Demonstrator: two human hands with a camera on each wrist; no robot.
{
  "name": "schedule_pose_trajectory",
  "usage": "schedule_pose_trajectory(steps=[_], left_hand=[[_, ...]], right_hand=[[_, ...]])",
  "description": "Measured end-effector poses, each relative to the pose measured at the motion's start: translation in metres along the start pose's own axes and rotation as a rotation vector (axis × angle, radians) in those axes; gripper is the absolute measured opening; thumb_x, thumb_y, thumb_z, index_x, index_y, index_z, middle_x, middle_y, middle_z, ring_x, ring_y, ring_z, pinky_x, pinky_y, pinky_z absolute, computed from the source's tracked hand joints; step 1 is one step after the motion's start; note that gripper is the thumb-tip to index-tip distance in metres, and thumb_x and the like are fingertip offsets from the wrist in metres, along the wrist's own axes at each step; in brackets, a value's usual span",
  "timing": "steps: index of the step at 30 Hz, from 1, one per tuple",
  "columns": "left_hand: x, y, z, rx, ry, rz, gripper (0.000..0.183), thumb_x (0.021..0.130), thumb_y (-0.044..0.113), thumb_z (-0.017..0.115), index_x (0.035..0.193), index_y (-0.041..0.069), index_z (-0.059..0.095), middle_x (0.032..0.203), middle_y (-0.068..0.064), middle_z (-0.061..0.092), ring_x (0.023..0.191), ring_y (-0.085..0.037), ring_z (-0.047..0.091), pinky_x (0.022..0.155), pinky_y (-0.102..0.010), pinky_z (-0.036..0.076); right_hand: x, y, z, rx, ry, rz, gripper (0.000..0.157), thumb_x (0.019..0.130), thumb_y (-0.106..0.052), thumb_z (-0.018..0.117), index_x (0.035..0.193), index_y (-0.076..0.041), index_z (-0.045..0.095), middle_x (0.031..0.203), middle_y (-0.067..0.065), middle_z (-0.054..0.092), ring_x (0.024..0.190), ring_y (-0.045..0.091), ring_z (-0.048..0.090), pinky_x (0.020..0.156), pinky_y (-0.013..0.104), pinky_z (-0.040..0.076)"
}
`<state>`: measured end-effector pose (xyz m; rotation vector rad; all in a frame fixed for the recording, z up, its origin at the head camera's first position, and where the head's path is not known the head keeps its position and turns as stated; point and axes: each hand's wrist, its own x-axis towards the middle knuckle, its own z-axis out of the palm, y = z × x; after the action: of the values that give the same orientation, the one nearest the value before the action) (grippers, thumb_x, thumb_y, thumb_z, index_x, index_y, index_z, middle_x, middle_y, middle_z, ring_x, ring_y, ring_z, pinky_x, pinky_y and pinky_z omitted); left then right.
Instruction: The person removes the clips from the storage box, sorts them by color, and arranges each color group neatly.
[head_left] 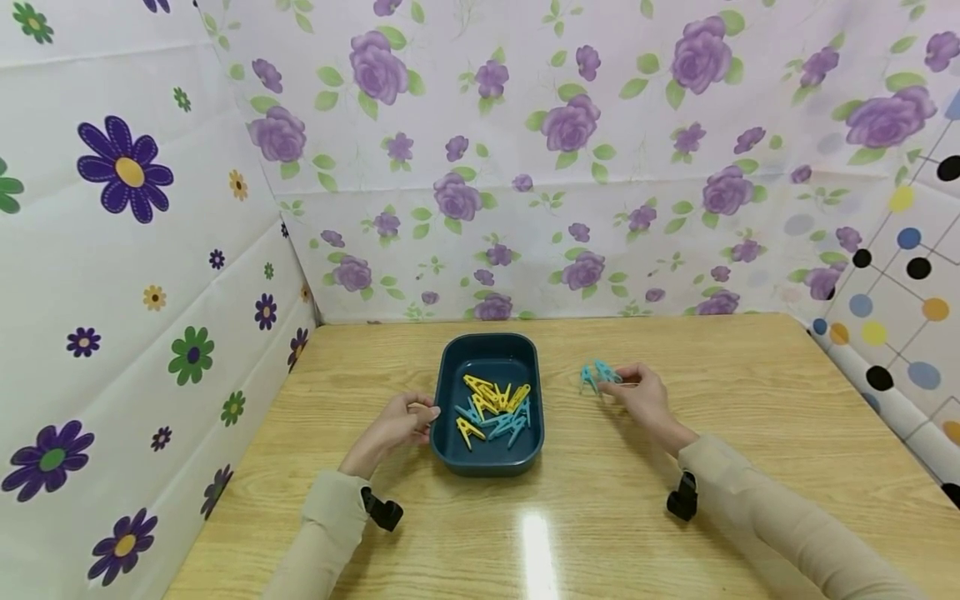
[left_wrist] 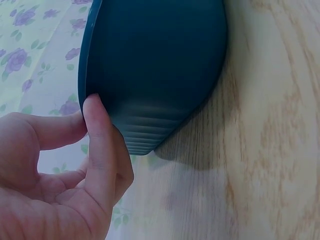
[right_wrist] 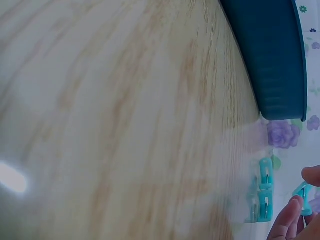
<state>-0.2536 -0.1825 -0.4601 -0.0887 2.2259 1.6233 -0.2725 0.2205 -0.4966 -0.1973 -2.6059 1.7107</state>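
Indoors, a corner draped in printed cloth: far cloth [head_left: 517, 158] white with purple roses and green leaves, creased horizontally; left cloth [head_left: 127, 275] white with purple, green and orange daisies; right cloth [head_left: 900, 292] with coloured dots joined by thin lines. Table [head_left: 750, 400] of pale wood grain, far edge close against the rose cloth, far corners rounded. Surface glossy: a white streak of glare [head_left: 538, 554] lies at the near middle. Dark blue tray [head_left: 483, 469] sits a little left of centre, long side running near to far; inside, yellow clothespins [head_left: 520, 397] and blue clothespins [head_left: 516, 429] lie in a loose heap. Left hand [head_left: 393, 427] pinches the tray's left rim between thumb and fingers. Right hand [head_left: 642, 400], out to the right of the tray, holds a single blue clothespin [right_wrist: 302, 195] between thumb and fingers; two more blue pegs [right_wrist: 266, 206] rest side by side on the wood, just beside that hand. Beige sleeves [head_left: 757, 500] on both arms, a black wrist camera [head_left: 382, 510] strapped at each cuff.
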Motion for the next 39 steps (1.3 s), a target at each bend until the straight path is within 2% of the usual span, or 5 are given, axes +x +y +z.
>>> schedule_pose_trajectory(steps=[6,12,19,30,39], left_hand=[[-0.001,0.001,0.000,0.001,-0.008,0.005,0.029,0.099,0.014,0.055,0.122,-0.002,0.051,0.074,-0.001,0.057,0.062,-0.011,0.055,0.060,-0.026,0.053],[0.000,-0.001,-0.001,-0.004,-0.015,0.011,0.029,0.099,0.014,0.055,0.122,-0.002,0.051,0.074,-0.001,0.057,0.062,-0.011,0.055,0.061,-0.027,0.053],[-0.001,-0.001,-0.001,-0.014,-0.012,0.011,0.029,0.098,0.014,0.055,0.122,-0.002,0.051,0.074,-0.001,0.057,0.062,-0.011,0.055,0.059,-0.027,0.052],[-0.001,-0.003,0.000,-0.022,-0.028,0.030,0.030,0.099,0.015,0.055,0.122,-0.003,0.050,0.074,0.000,0.058,0.063,-0.012,0.056,0.060,-0.027,0.053],[0.001,-0.004,-0.001,-0.032,-0.027,0.030,0.031,0.099,0.015,0.055,0.124,-0.003,0.049,0.076,0.000,0.058,0.064,-0.010,0.056,0.060,-0.026,0.053]], right_hand=[[0.000,0.003,-0.002,-0.010,0.024,0.015,0.044,0.088,-0.029,0.071,0.118,-0.002,0.051,0.106,0.008,0.053,0.096,0.026,0.060,0.074,0.032,0.052],[0.000,0.005,-0.004,-0.038,0.040,0.019,0.040,0.088,-0.025,0.071,0.114,-0.002,0.051,0.104,0.009,0.052,0.090,0.021,0.058,0.070,0.031,0.052],[0.001,0.005,-0.007,-0.082,0.051,0.051,0.037,0.089,-0.021,0.070,0.111,0.000,0.049,0.099,0.011,0.051,0.081,0.024,0.059,0.064,0.032,0.049],[0.007,0.011,-0.012,-0.145,0.067,0.090,0.045,0.088,-0.027,0.072,0.113,0.002,0.049,0.102,0.014,0.053,0.082,0.023,0.058,0.066,0.030,0.046],[0.012,0.012,-0.018,-0.229,0.097,0.071,0.044,0.085,-0.028,0.074,0.108,0.002,0.050,0.100,0.016,0.055,0.083,0.025,0.054,0.067,0.031,0.044]])
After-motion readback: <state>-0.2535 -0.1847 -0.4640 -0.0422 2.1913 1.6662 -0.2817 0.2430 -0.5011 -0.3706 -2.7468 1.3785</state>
